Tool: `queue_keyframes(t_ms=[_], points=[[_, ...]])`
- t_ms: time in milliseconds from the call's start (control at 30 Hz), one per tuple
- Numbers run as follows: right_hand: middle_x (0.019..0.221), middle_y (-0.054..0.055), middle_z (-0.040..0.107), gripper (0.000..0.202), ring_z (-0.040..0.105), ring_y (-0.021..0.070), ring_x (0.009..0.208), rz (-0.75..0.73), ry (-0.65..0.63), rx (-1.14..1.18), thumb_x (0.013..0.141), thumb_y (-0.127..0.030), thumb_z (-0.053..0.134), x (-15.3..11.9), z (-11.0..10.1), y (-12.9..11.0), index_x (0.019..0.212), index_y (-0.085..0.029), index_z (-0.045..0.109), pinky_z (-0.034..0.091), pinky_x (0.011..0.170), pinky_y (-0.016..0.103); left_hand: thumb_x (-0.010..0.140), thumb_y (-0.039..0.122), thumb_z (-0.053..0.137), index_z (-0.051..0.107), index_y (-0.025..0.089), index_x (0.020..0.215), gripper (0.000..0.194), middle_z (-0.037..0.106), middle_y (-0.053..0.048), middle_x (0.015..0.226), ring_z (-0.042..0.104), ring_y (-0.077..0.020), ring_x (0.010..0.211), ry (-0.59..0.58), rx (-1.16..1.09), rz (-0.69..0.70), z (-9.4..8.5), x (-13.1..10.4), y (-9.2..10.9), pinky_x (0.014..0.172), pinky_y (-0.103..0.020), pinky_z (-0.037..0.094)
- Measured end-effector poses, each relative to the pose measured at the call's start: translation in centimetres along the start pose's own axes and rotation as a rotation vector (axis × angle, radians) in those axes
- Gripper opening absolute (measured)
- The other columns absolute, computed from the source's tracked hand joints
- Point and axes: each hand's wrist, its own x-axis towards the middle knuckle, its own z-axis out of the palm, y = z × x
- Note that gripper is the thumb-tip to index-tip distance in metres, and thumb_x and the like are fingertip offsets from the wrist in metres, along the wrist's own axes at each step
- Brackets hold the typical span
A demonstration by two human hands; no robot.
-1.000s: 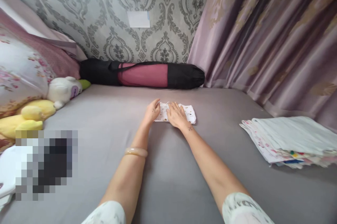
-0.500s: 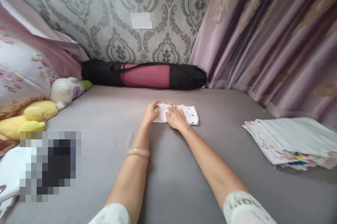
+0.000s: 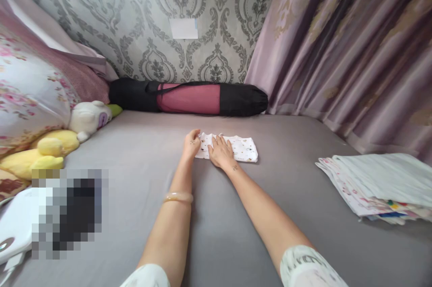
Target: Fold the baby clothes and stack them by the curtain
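A small white folded cloth (image 3: pixel 245 149) with a scattered print lies flat on the grey bed sheet, its long side running left to right. My right hand (image 3: pixel 221 150) rests palm down on its left half, fingers stretched out and slightly spread. At the cloth's left end is my left hand (image 3: pixel 192 144), turned on its side with curled fingers gripping the edge; the fingertips are partly hidden. A pale bangle (image 3: pixel 178 197) circles my left forearm.
A stack of folded cloths (image 3: pixel 378 179) lies at right. Along the wall stretches a long black and pink bag (image 3: pixel 189 98). Plush toys (image 3: pixel 86 118), a floral pillow (image 3: pixel 30 98) and a white device with a cable (image 3: pixel 16 224) line the left. Curtains (image 3: pixel 320 44) hang at right.
My right hand has slid a little to the left over the cloth. My left hand stays at the left end, shifted very slightly outward. The whole view has moved slightly.
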Motion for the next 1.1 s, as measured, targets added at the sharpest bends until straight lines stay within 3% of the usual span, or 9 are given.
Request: queue_keyframes(t_ms=[267,467,700,900,1100], points=[[0.152,0.018,0.036,0.053,0.024,0.0285,0.143,-0.031,-0.045,-0.048,0.097,-0.031,0.034,1.0,-1.7,-1.7,0.144,-0.006,0.041,0.010,0.116,0.047,0.081,0.009,0.039,0.067,0.009,0.112,0.041,0.071,-0.014,0.109,0.065,-0.0210,0.107,0.046,-0.029,-0.046,-0.4,0.0,0.5,0.100,-0.035,0.048],[0.157,0.015,0.028,0.057,0.019,0.0244,0.146,-0.131,-0.064,0.034,0.098,-0.030,0.028,1.5,-0.1,-4.1,0.149,-0.005,0.031,0.010,0.118,0.042,0.082,0.011,0.036,0.066,0.010,0.109,0.040,0.071,-0.013,0.106,0.066,-0.0194,0.104,0.109,-0.045,-0.044,-0.5,-0.1,0.6,0.098,-0.034,0.049],[0.158,0.013,0.025,0.060,0.017,0.0232,0.146,-0.122,-0.125,0.070,0.095,-0.027,0.032,1.6,0.7,-4.1,0.151,-0.007,0.026,0.010,0.118,0.043,0.082,0.011,0.037,0.066,0.008,0.108,0.039,0.071,-0.014,0.106,0.066,-0.0200,0.103,0.096,-0.013,-0.032,-0.4,-0.3,0.9,0.097,-0.033,0.049],[0.159,0.014,0.022,0.061,0.014,0.0237,0.147,-0.113,-0.067,0.071,0.095,-0.026,0.035,1.2,-1.0,-2.6,0.151,-0.005,0.024,0.008,0.119,0.040,0.085,0.011,0.040,0.065,0.011,0.109,0.035,0.071,-0.013,0.109,0.066,-0.0206,0.105,0.051,0.101,0.049,0.5,-1.1,2.1,0.097,-0.034,0.048],[0.156,0.016,0.028,0.056,0.019,0.0286,0.145,-0.001,0.039,0.018,0.101,-0.039,0.027,-1.1,-2.7,2.2,0.147,-0.010,0.037,0.007,0.116,0.051,0.091,0.013,0.037,0.062,0.014,0.117,0.036,0.068,-0.012,0.118,0.062,-0.0223,0.112,-0.139,0.306,0.199,2.3,-2.7,3.9,0.097,-0.034,0.047]])
